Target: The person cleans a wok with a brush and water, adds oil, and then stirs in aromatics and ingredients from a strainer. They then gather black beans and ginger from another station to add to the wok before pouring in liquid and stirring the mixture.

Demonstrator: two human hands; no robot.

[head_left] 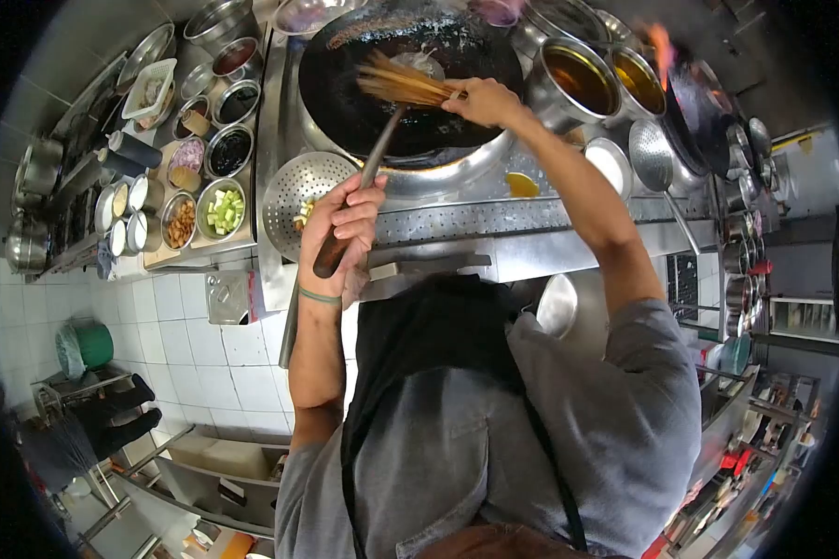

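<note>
My right hand (488,101) is closed around the bound end of a bamboo wok brush (405,84), whose splayed bristles are blurred over the wok. Beneath it lies a large blackened wok (345,65) on the stove. My left hand (345,219) grips the wooden handle of a long ladle (379,149) that slants up into the wok. The brush partly covers the ladle's far end. Left of the wok, close to my left hand, rests a perforated strainer (294,191) with a few pale green pieces in it.
Bowls of ingredients, including chopped green vegetable (224,212) and dark sauce (229,151), crowd the left counter. Right of the wok stand oil pots (578,79), a skimmer (651,154) and a second wok (704,112) with flame (660,47) beside it. A person's dark-clothed legs (112,419) show lower left.
</note>
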